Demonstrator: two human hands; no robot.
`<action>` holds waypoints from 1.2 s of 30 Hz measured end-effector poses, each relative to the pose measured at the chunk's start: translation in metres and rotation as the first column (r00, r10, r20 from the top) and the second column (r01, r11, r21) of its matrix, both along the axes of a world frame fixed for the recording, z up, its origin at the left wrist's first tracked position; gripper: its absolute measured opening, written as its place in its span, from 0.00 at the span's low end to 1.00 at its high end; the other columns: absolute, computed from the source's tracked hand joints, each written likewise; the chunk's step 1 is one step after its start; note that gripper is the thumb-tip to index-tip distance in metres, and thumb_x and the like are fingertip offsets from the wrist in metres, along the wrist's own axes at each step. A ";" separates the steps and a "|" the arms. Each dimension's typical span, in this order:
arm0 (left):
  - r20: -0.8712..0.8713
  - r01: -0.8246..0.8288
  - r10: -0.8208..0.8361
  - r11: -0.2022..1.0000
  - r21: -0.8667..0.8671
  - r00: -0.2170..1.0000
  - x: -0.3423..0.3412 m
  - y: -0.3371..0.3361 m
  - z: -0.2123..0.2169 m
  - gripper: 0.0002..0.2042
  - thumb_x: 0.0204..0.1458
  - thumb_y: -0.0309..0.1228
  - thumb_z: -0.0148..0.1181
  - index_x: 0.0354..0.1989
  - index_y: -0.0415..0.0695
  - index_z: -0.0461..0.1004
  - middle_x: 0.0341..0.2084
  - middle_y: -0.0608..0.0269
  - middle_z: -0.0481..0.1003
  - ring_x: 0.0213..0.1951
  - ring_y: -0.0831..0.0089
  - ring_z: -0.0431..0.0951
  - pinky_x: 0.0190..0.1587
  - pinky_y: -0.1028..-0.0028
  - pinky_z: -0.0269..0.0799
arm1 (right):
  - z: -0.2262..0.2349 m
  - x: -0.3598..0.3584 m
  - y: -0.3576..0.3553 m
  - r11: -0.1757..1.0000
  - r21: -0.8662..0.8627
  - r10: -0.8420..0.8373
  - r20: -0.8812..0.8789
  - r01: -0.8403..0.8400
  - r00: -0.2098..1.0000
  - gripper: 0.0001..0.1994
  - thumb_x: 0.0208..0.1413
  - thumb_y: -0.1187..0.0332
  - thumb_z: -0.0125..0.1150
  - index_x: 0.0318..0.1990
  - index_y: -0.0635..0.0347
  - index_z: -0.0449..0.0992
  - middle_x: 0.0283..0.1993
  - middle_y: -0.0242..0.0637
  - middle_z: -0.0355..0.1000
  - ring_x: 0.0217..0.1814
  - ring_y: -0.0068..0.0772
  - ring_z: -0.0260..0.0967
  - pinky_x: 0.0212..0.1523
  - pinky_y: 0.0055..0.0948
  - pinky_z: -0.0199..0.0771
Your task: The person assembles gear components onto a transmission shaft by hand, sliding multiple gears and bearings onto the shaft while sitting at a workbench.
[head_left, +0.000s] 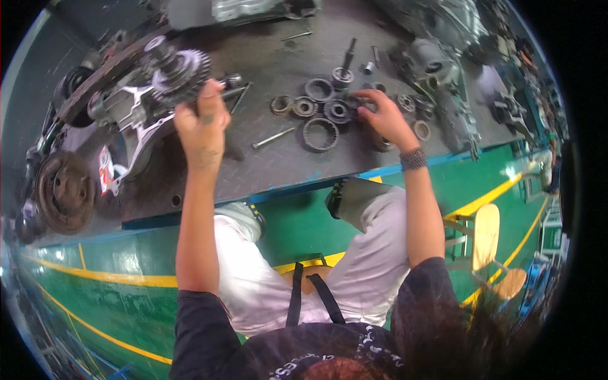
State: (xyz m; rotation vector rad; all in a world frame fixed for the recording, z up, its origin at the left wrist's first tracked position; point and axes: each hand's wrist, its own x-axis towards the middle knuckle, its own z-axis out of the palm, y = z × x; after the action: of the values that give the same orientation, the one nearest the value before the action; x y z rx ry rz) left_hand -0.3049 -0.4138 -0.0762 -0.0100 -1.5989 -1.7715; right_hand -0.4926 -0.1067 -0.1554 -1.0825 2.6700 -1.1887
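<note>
My left hand is closed round the lower edge of a gear shaft, a thick metal shaft with toothed gears on it, raised over the left part of the workbench. Over the middle of the bench my right hand has thumb and fingers curled in a pinch. What lies between them is dark and I cannot make it out. Just left of those fingertips is a small gear. Around it lie a large toothed ring, another ring, a bearing-like gear and a smaller ring.
The metal workbench also carries a bolt, an upright dark shaft, cast housings on the right and an open housing on the left. A rusty disc stands at far left. A wooden stool is at right.
</note>
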 end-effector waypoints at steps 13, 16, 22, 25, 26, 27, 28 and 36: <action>-0.011 -0.235 0.235 0.969 -0.080 0.972 -0.008 0.007 -0.001 0.18 0.60 0.46 0.62 0.33 0.41 0.78 0.16 0.73 0.68 0.18 0.85 0.64 0.22 0.80 0.58 | 0.025 0.006 -0.052 0.870 -0.364 -0.362 -0.013 0.333 0.932 0.28 0.64 0.58 0.61 0.66 0.65 0.63 0.63 0.46 0.64 0.58 0.37 0.66 0.59 0.33 0.66; 0.098 -0.120 0.110 0.988 0.102 0.989 -0.001 0.011 0.008 0.16 0.61 0.42 0.61 0.32 0.40 0.75 0.14 0.76 0.62 0.16 0.86 0.57 0.20 0.80 0.53 | 0.013 -0.021 -0.062 0.861 -0.407 -0.361 -0.062 0.307 0.930 0.34 0.62 0.54 0.62 0.67 0.68 0.61 0.66 0.51 0.63 0.65 0.43 0.64 0.64 0.36 0.63; 0.101 -0.057 0.050 0.996 0.065 0.994 -0.007 0.017 0.005 0.16 0.61 0.40 0.62 0.33 0.37 0.74 0.14 0.76 0.62 0.17 0.87 0.57 0.20 0.80 0.54 | 0.006 -0.065 -0.068 0.902 -0.342 -0.287 -0.020 0.263 0.958 0.16 0.67 0.60 0.55 0.49 0.66 0.72 0.42 0.41 0.80 0.38 0.33 0.79 0.42 0.30 0.76; 0.089 -0.075 0.072 0.997 0.029 0.993 -0.001 0.016 0.005 0.16 0.61 0.40 0.62 0.34 0.36 0.75 0.15 0.76 0.62 0.17 0.87 0.57 0.21 0.80 0.54 | 0.008 -0.060 -0.068 0.692 -0.562 -0.297 0.351 0.453 0.888 0.14 0.68 0.60 0.53 0.47 0.64 0.71 0.41 0.39 0.78 0.39 0.35 0.79 0.38 0.31 0.77; 0.086 -0.072 0.069 0.997 0.028 0.994 -0.002 0.017 0.005 0.16 0.61 0.40 0.62 0.34 0.36 0.75 0.15 0.76 0.62 0.17 0.87 0.57 0.21 0.80 0.54 | 0.010 -0.060 -0.059 0.554 -0.672 -0.124 0.517 0.492 0.847 0.12 0.69 0.60 0.51 0.46 0.62 0.70 0.42 0.37 0.76 0.41 0.39 0.80 0.37 0.32 0.80; 0.117 -0.048 0.043 0.998 0.043 0.992 -0.001 0.017 0.005 0.14 0.59 0.39 0.64 0.34 0.38 0.76 0.18 0.79 0.64 0.20 0.88 0.58 0.23 0.81 0.54 | 0.012 -0.058 -0.050 0.456 -0.730 0.005 0.574 0.509 0.819 0.13 0.70 0.60 0.50 0.47 0.61 0.69 0.46 0.38 0.75 0.44 0.44 0.79 0.39 0.35 0.83; 0.147 -0.025 0.016 0.998 0.058 0.989 -0.001 0.016 0.004 0.13 0.58 0.39 0.66 0.35 0.41 0.77 0.20 0.81 0.66 0.23 0.90 0.59 0.26 0.82 0.55 | 0.013 -0.057 -0.044 0.404 -0.749 0.062 0.596 0.525 0.801 0.13 0.70 0.59 0.50 0.47 0.60 0.69 0.46 0.38 0.75 0.46 0.44 0.79 0.40 0.36 0.83; 0.099 -0.016 0.006 0.995 0.099 0.995 0.001 0.008 0.000 0.12 0.58 0.38 0.66 0.33 0.41 0.77 0.18 0.79 0.67 0.20 0.89 0.61 0.23 0.81 0.56 | 0.029 -0.040 -0.046 0.336 -0.828 0.314 0.549 0.450 0.775 0.12 0.68 0.59 0.53 0.44 0.60 0.73 0.43 0.36 0.77 0.43 0.37 0.80 0.34 0.26 0.81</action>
State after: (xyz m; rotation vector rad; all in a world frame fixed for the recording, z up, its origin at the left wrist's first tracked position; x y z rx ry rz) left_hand -0.3040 -0.4060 -0.0760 0.1354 -1.5739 -1.8666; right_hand -0.5326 -0.1523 -0.1263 -0.3020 1.2955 -2.6747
